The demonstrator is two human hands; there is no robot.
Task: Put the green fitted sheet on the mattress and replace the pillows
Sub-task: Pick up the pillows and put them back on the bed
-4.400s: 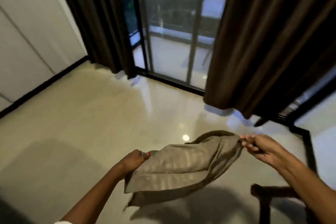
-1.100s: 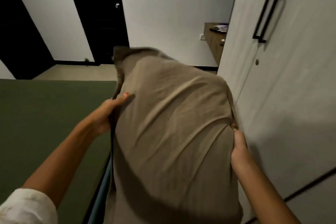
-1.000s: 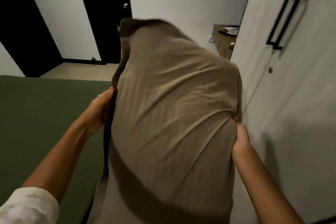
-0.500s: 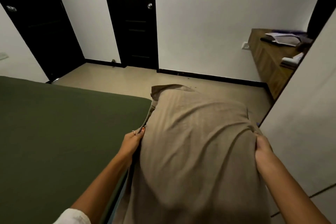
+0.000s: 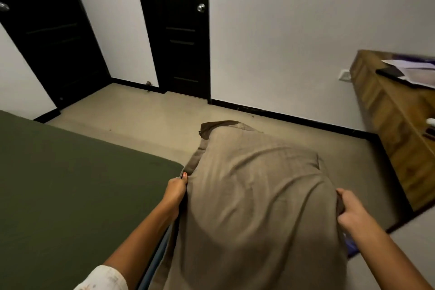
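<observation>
Carry the pillow across onto the sheeted bed

The left hand (image 5: 175, 189) and right hand (image 5: 350, 211) each grip a side edge of the tan pillow (image 5: 254, 207), held in the air just beside the mattress corner. The green sheet (image 5: 70, 183) already lies smooth. Best to swing the pillow leftward, lower it flat, then let go.

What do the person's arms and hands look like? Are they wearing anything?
Both forearms are bare. The left arm has a pale sleeve with a faint pattern, pushed up near the elbow. The left hand has red polish on a nail. The right hand shows no glove; no sleeve shows on that arm.
</observation>
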